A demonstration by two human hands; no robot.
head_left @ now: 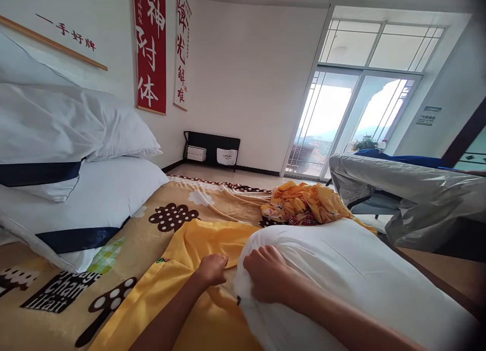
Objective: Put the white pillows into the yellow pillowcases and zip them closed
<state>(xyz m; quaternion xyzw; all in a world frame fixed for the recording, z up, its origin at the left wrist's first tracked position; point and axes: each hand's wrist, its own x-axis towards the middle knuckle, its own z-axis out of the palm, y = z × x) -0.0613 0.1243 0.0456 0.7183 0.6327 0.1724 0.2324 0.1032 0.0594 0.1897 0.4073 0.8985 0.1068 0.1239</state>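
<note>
A yellow pillowcase [178, 262] lies spread on the patterned blanket [132, 249] in front of me. My left hand [213, 269] is closed on its fabric, pulling folds together near the opening. To the right, a plump white pillow [349, 275] rests with its near end against the yellow cloth. My right hand [266, 275] is closed on the end of this pillow, knuckles up, creasing its cover. The two fists are close together but apart. Part of the pillow's left edge overlaps the pillowcase, and how far it reaches inside is hidden.
White pillows [91, 189] with navy bands are stacked at the left. A crumpled yellow patterned cloth [307, 201] lies beyond the pillow. Plastic-covered furniture [410, 184] stands at the right. A low black rack [211, 143] is by the far wall, near a glass door [322, 123].
</note>
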